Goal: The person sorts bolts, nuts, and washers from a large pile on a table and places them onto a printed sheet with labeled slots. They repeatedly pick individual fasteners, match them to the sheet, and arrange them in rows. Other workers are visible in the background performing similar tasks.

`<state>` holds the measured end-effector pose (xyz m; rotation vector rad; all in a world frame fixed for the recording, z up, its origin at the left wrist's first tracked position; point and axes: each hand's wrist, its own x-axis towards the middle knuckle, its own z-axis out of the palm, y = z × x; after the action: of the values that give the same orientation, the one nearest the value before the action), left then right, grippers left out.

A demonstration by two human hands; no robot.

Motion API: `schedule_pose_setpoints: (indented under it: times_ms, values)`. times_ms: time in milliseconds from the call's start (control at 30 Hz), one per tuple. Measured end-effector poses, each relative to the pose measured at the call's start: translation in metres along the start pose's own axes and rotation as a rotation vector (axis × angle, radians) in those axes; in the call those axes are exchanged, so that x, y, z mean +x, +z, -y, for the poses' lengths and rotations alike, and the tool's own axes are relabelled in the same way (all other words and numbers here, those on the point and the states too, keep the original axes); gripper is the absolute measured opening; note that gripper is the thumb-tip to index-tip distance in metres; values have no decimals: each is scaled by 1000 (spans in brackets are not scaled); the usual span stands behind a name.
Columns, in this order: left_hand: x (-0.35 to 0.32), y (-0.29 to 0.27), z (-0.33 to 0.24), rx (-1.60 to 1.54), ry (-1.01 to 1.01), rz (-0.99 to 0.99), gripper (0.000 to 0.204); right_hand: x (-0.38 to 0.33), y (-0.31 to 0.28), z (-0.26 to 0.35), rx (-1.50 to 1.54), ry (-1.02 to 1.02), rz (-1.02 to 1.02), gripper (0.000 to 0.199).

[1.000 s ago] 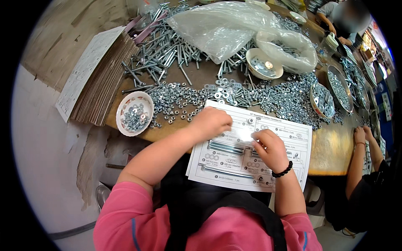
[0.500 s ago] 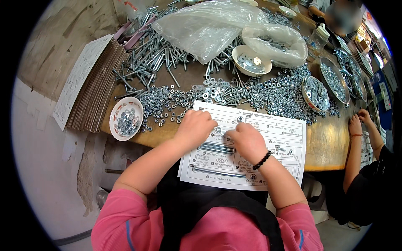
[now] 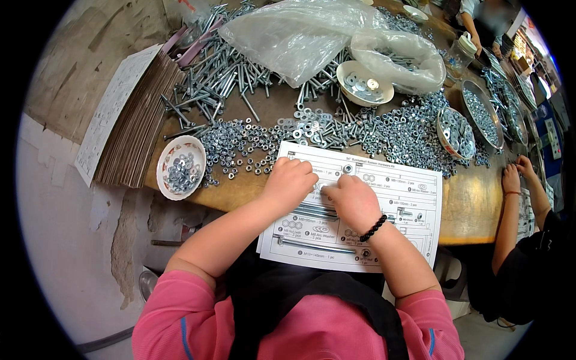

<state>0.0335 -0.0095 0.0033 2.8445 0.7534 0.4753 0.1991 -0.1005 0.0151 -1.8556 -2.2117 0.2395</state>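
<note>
A white printed card (image 3: pixel 414 210) with hardware drawings lies in front of me at the table's near edge, over another sheet. Long bolts (image 3: pixel 318 245) and a few nuts (image 3: pixel 347 169) rest on its printed outlines. My left hand (image 3: pixel 291 185) is over the card's upper left part, fingers curled in and close to the surface. Just right of it, my right hand (image 3: pixel 355 205), with a black bead bracelet, has its thumb and fingers drawn together. Whatever either hand pinches is hidden or too small to name.
Loose nuts (image 3: pixel 240 144), flat washers (image 3: pixel 307 125) and piled bolts (image 3: pixel 219 84) spread beyond the card. Left are a bowl of washers (image 3: pixel 165 174) and a card stack (image 3: pixel 129 120). Plastic bags (image 3: pixel 288 39) and more bowls (image 3: pixel 384 90) stand farther back. Another person's hands (image 3: pixel 516 174) are at right.
My left hand has shifted slightly right, nearer my right hand, its fingers more bunched. My right hand stays in nearly the same place over the card.
</note>
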Motion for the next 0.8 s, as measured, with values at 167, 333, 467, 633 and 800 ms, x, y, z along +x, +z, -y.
schedule_pose_setpoints:
  times_ms: [167, 333, 467, 633, 800]
  values:
    - [17, 1, 4, -15, -19, 95, 3, 0, 0, 0, 16, 19, 4, 19]
    - [13, 1, 8, 19, 77, 90, 1, -1, 3, -2, 24, 12, 9, 20]
    - [1, -15, 13, -76, 32, 77, 8, -2, 0, -1, 33, 8, 11, 23]
    - [-6, -16, 10, -5, 69, 54, 13, -2, -2, -1, 39, 7, 13, 24]
    - [-1, -3, 3, -8, 36, 14, 12, 0, -3, 2, 12, 20, 18, 22]
